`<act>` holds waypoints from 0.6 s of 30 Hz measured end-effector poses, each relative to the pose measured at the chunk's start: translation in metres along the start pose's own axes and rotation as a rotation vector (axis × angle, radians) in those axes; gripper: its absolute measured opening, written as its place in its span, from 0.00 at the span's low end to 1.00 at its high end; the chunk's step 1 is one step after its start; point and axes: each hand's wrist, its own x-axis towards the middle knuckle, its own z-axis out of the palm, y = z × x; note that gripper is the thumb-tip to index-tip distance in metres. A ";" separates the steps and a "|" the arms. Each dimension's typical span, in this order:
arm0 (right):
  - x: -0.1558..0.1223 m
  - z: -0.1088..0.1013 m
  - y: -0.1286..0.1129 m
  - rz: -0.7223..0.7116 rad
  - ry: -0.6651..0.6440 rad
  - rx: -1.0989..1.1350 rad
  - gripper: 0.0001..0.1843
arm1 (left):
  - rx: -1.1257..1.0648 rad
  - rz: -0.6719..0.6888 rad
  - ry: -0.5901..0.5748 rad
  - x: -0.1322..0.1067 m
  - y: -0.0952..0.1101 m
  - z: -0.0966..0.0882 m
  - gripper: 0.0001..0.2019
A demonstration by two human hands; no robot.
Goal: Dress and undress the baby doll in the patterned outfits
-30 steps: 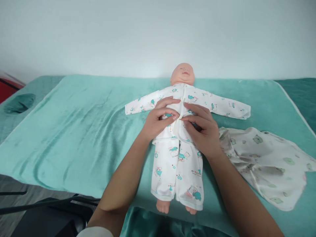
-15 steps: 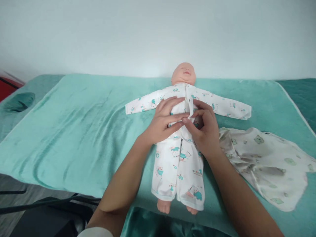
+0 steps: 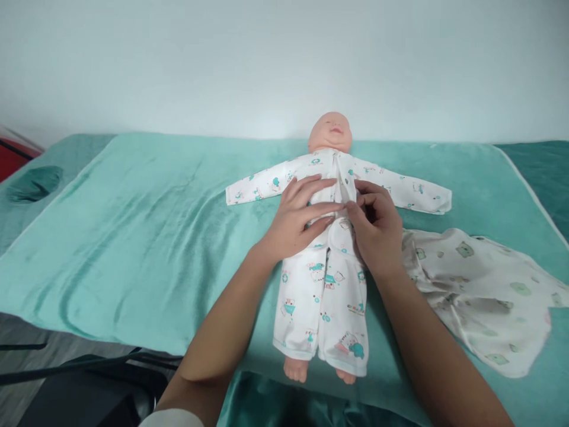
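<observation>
A baby doll [image 3: 331, 131] lies on its back on a teal blanket [image 3: 146, 237], dressed in a white printed top [image 3: 400, 191] and matching trousers [image 3: 322, 308]. My left hand [image 3: 297, 218] rests on the doll's chest, fingers stretched along the left edge of the top's front opening. My right hand [image 3: 377, 228] is curled, its thumb and fingers pinching the right edge of that opening at mid-chest. The two hands meet at the placket. The doll's bare feet [image 3: 297, 369] poke out near the blanket's front edge.
A second white garment [image 3: 482, 290] with green bear prints lies crumpled to the right of the doll. A dark green cloth [image 3: 33, 184] sits at the far left by a red object [image 3: 11, 160]. Black furniture [image 3: 80, 385] stands below the table's front edge.
Both hands have shifted slightly up the doll's chest along the front opening. My right hand went from lying flat to curling into a pinch on the placket edge.
</observation>
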 end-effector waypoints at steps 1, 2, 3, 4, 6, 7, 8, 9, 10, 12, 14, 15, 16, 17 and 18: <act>0.001 -0.001 0.002 0.037 0.023 0.047 0.08 | -0.018 -0.018 0.021 0.000 0.001 0.000 0.10; 0.003 -0.002 0.004 0.089 0.076 0.098 0.08 | -0.038 -0.038 0.039 0.001 0.002 0.001 0.08; 0.006 -0.005 0.007 0.158 0.146 0.146 0.09 | -0.060 -0.059 0.061 0.001 0.002 0.001 0.07; 0.010 -0.008 0.009 0.236 0.232 0.178 0.10 | -0.080 -0.083 0.087 0.002 0.003 0.001 0.07; 0.017 -0.016 0.015 0.368 0.402 0.178 0.12 | -0.104 -0.139 0.139 0.002 0.004 0.002 0.10; 0.021 -0.019 0.018 0.417 0.447 0.161 0.12 | -0.107 -0.168 0.164 0.002 0.005 0.002 0.12; 0.023 -0.021 0.022 0.454 0.456 0.150 0.11 | -0.105 -0.198 0.189 0.002 0.006 0.003 0.14; 0.025 -0.022 0.026 0.483 0.436 0.150 0.09 | -0.099 -0.227 0.213 0.002 0.006 0.003 0.15; 0.025 -0.022 0.029 0.498 0.402 0.162 0.07 | -0.091 -0.251 0.236 0.002 0.007 0.004 0.14; 0.024 -0.018 0.036 0.481 0.308 0.203 0.12 | -0.068 -0.289 0.275 0.003 0.008 0.004 0.10; 0.020 -0.013 0.042 0.382 0.228 0.215 0.19 | -0.039 -0.321 0.294 0.003 0.009 0.005 0.09; 0.018 -0.012 0.044 0.325 0.191 0.209 0.21 | -0.027 -0.334 0.297 0.003 0.009 0.005 0.08; 0.016 -0.011 0.045 0.278 0.155 0.200 0.23 | -0.021 -0.344 0.299 0.004 0.009 0.005 0.07; 0.015 -0.011 0.046 0.247 0.121 0.189 0.25 | -0.025 -0.349 0.301 0.004 0.009 0.006 0.07; 0.014 -0.012 0.046 0.226 0.092 0.176 0.27 | -0.045 -0.350 0.307 0.004 0.009 0.006 0.07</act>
